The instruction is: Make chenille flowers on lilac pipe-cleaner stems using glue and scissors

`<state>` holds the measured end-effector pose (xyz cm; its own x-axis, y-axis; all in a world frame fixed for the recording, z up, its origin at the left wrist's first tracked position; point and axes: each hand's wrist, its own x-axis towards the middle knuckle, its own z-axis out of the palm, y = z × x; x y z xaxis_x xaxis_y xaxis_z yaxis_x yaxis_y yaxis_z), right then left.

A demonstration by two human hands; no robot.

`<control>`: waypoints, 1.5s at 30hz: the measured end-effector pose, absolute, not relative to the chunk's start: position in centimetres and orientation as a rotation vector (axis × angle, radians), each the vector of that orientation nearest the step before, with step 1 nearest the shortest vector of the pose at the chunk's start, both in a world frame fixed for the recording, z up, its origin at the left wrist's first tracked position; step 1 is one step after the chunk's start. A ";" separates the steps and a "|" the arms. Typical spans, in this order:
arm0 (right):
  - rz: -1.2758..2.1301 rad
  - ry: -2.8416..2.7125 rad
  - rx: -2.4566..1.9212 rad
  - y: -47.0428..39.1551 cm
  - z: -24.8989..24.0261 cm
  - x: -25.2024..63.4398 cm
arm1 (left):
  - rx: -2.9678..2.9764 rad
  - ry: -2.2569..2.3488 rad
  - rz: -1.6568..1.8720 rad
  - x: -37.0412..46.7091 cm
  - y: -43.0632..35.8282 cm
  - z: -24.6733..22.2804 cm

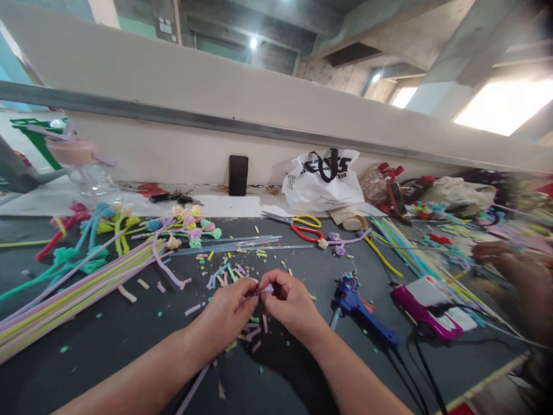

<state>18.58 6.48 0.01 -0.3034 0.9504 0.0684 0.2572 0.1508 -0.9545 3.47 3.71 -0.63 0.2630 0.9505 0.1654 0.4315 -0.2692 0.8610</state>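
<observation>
My left hand (pixel 224 311) and my right hand (pixel 290 301) meet fingertip to fingertip above the dark table, both closed in a pinch. Between them is a small lilac piece of pipe cleaner (pixel 268 289), mostly covered by the fingers. A lilac stem (pixel 193 391) shows below my left forearm; whether it joins the pinched piece I cannot tell. Short cut pipe cleaner pieces (pixel 252 334) lie scattered under and around the hands. To the right of my right hand rests a blue glue gun (pixel 365 314) with its cord running toward the front edge.
Pipe cleaner bundles (pixel 86 282) lie left, finished-looking fuzzy flowers (pixel 192 222) behind them. Scissors (pixel 302 226), clear glue sticks (pixel 242 245), a black phone (pixel 238 175) and a white bag (pixel 322 181) stand farther back. Right are a magenta-and-white box (pixel 434 308) and another person's blurred hand (pixel 514 262).
</observation>
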 end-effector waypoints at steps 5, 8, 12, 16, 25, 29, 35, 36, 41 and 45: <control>0.994 -1.870 -1.194 6.5 -0.1 18.7 | 1.847 1.248 0.859 3.6 3.8 -0.6; 0.914 -1.923 -1.154 6.3 0.0 18.7 | 1.715 1.220 0.818 3.5 4.0 -0.2; 0.806 -1.997 -1.103 6.2 0.0 18.7 | 1.527 1.175 0.780 3.4 4.0 0.3; 0.841 -2.003 -1.077 6.0 -0.3 18.7 | 1.369 1.102 0.714 3.2 4.0 0.0; 1.276 -1.801 -0.858 5.1 1.3 19.4 | 0.930 0.675 0.738 2.4 3.8 -0.1; 1.216 -1.587 -0.790 5.5 1.4 19.8 | 0.752 0.546 0.725 2.0 4.0 -0.1; 0.888 -1.568 -0.957 6.7 0.0 19.5 | 0.633 0.508 0.759 2.1 4.6 -0.9; 0.838 -1.573 -0.981 6.7 -0.2 19.5 | 0.635 0.501 0.783 2.2 4.7 -1.0; 0.700 -1.556 -1.044 6.8 -1.3 19.5 | 0.626 0.412 0.861 1.9 5.0 -1.2; 0.607 -1.624 -1.091 6.8 -1.2 19.0 | 0.579 0.332 0.886 1.4 5.4 -1.8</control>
<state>18.96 6.80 -1.23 -0.0459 0.8797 0.4732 0.3533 0.4574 -0.8161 1.36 5.44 -1.85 0.5968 0.8015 -0.0364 -0.6283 0.4951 0.6001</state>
